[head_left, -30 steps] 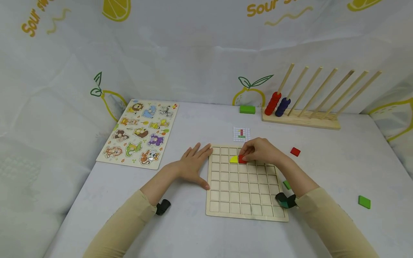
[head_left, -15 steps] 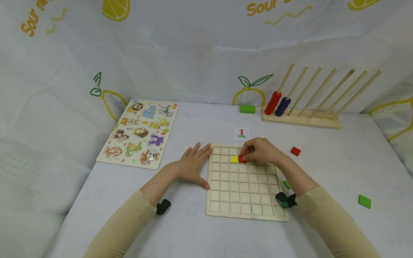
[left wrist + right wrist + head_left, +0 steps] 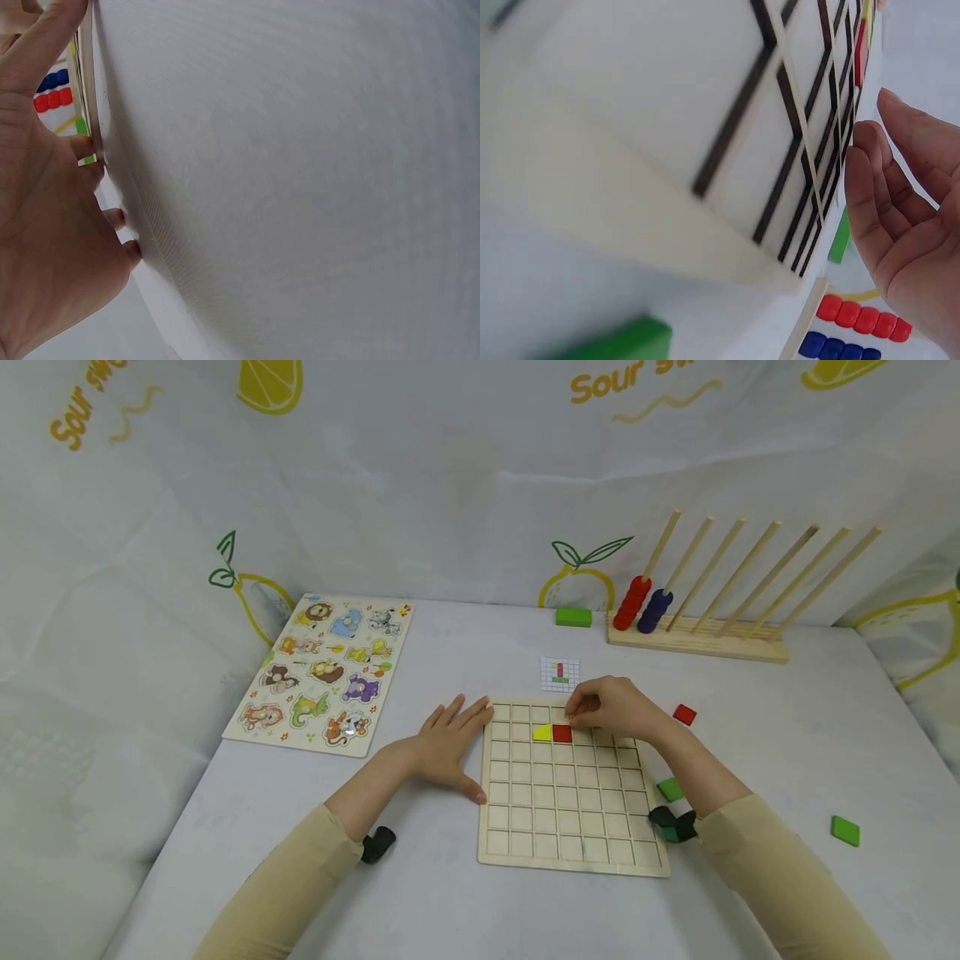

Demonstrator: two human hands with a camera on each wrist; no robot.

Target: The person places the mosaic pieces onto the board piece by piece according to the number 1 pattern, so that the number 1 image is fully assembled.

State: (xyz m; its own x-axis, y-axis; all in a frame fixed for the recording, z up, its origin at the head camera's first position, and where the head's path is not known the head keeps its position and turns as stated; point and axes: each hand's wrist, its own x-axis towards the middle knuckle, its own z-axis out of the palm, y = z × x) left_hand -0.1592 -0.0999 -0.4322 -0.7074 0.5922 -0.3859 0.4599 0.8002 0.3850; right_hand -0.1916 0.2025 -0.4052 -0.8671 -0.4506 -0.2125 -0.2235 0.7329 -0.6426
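Note:
A wooden grid board (image 3: 566, 870) lies on the white table. In its second row from the top, a yellow quarter-round tile (image 3: 542, 733) sits beside a red square tile (image 3: 562, 733). My left hand (image 3: 447, 745) is spread flat, with fingertips and thumb at the board's left edge. My right hand (image 3: 611, 708) hovers just right of the red tile, fingers bent and holding nothing. In the right wrist view, a gap shows between the thumb and the loosely curved fingers (image 3: 866, 180), with the red tile farther off along the board.
A pattern card (image 3: 559, 674) lies behind the board. To the right are a loose red tile (image 3: 684, 714) and green tiles (image 3: 845, 831) (image 3: 670, 789). Farther back stand a green block (image 3: 573, 617) and a peg abacus (image 3: 697, 646). An animal puzzle (image 3: 318, 677) lies at left.
My right hand has let go of the red tile and moved slightly right, leaving the tile fully visible in its cell. The left hand keeps its place.

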